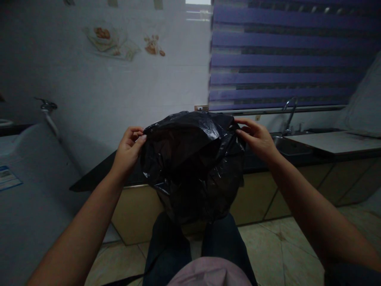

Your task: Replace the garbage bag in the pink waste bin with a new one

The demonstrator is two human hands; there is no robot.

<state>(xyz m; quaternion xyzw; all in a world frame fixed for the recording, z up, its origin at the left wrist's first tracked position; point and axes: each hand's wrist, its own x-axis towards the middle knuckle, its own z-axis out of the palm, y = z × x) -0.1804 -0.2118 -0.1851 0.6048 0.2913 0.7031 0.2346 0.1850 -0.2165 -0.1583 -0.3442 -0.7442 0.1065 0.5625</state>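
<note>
In the head view, pinching the left edge of a black bag (190,190) with the left hand (129,143), thumb and fingertips closed on the thin plastic. Gripping the opposite edge with the right hand (258,139), thumb and fingertips slightly more spread, and so holding the mouth stretched wide between both hands. Hanging in mid-view, in front of the counter (97,171) and cupboards (135,214), to the left of the sink (293,148) and overlapping the legs (166,246), perhaps touching them, though impossible to tell.
</note>
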